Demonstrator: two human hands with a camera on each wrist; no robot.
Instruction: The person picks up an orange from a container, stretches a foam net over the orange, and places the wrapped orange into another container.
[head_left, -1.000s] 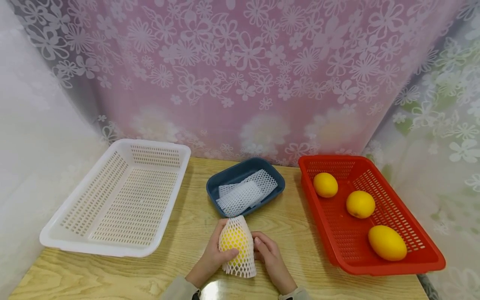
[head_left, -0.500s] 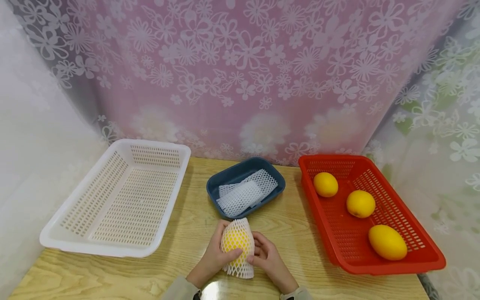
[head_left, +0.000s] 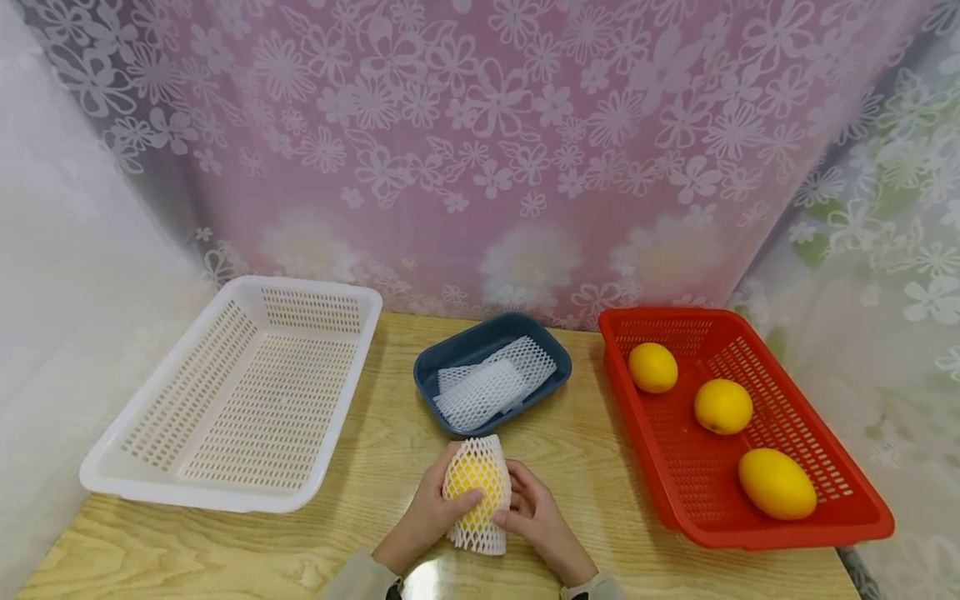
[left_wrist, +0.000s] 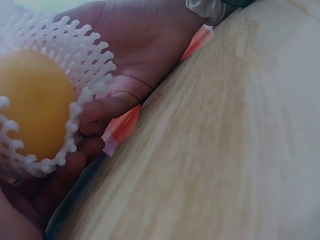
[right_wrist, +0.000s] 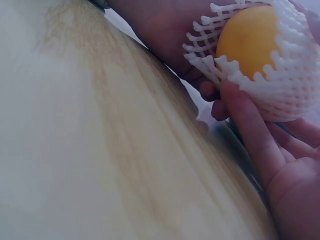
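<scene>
In the head view, a yellow oval fruit [head_left: 474, 482] sits inside a white foam net sleeve [head_left: 491, 537], held just above the table. My left hand [head_left: 429, 521] grips fruit and sleeve from the left, thumb across the front. On the right side, my right hand [head_left: 542, 523] pinches the sleeve between its thumb and curled fingers. Both wrist views show the fruit's bare end [left_wrist: 35, 100] inside the sleeve's open, ragged edge [right_wrist: 240, 70]. Fingers behind the sleeve are partly hidden.
Beyond the hands lies a dark blue tray [head_left: 427, 367] with several folded foam nets [head_left: 483, 393]. A white basket [head_left: 330, 433] stands left. The red basket [head_left: 637, 433] at right holds three yellow fruits [head_left: 776, 483]. A floral curtain [head_left: 480, 167] hangs behind the wooden table [head_left: 592, 467].
My right thumb has come onto the front of the sleeve, whose lower end has drawn in slightly to the left. The left hand keeps its grip. Baskets and tray stay put.
</scene>
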